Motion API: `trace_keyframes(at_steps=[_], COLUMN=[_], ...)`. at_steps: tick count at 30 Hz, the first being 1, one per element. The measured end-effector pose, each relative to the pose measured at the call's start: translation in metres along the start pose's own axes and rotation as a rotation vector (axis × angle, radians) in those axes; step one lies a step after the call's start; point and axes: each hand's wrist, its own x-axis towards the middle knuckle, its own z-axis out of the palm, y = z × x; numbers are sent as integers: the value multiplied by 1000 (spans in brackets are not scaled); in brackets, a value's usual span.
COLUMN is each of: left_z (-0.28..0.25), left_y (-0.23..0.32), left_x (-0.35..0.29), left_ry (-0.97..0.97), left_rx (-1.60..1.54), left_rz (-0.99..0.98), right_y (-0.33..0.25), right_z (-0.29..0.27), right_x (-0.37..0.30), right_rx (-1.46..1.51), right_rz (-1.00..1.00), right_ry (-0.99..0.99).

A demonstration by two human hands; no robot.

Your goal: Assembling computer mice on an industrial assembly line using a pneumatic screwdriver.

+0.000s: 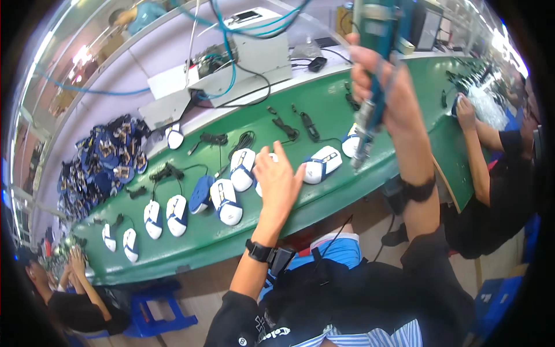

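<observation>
My right hand [384, 81] is raised over the bench's right part, fingers wrapped around a teal power screwdriver [374, 95] whose metal tip points down. Below the tip lies a white computer mouse [350, 140], partly covered by the tool. My left hand [278, 182] is open, fingers spread, above a white mouse that it mostly hides; whether it touches that mouse I cannot tell. To its right sits a white-and-blue mouse [322, 165]. Just left of the hand are two more, a farther mouse [242, 169] and a nearer mouse [226, 202].
Several mice with bundled cables line the green bench [231, 246]. A heap of blue mouse parts [104, 153] lies at the left. Behind stands a white machine [260, 49] with hanging teal hoses. Co-workers' hands work at both ends. A blue stool [156, 309] stands below.
</observation>
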Motion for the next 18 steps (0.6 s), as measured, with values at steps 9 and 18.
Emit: trace_keyframes(at_steps=[9,18], left_z=[-32,-60], left_y=[21,8], left_x=[-3,-23], left_ry=[-296,-384], left_rx=[170,112], left_rz=[5,-52], right_y=[3,-21], right_z=[-41,-67], right_x=[50,39], right_rx=[25,-104], right_rz=[331,271], right_ry=[40,11])
